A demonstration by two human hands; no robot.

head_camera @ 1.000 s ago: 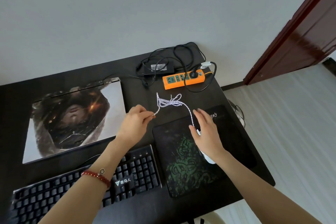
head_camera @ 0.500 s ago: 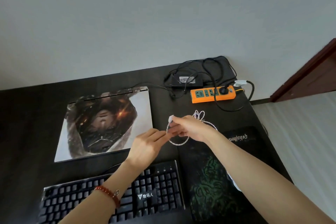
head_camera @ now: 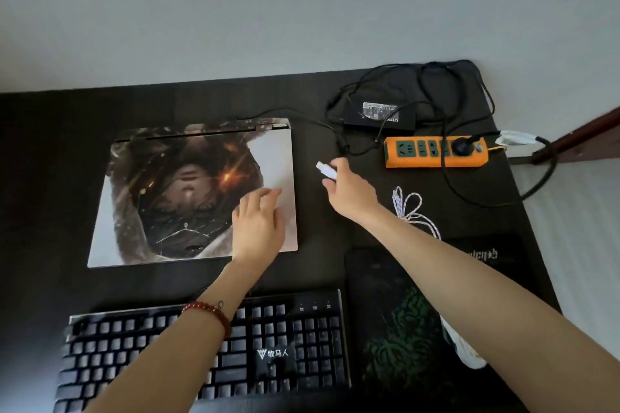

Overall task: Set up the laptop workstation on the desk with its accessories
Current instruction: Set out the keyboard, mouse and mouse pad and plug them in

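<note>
While the right hand [head_camera: 349, 193] pinches the white USB plug [head_camera: 326, 170], its long axis pointing far-left at the closed laptop's [head_camera: 201, 191] right edge just beside it, the left hand [head_camera: 258, 225] lies open, flat on the lid. Half a second ago both hands met at the braided cable [head_camera: 411, 211] over the surface [head_camera: 50, 178].

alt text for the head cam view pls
The right hand holds a white USB plug beside the closed laptop, where the left hand rests. A keyboard, mouse pad and orange power strip sit on the dark desk.
</note>
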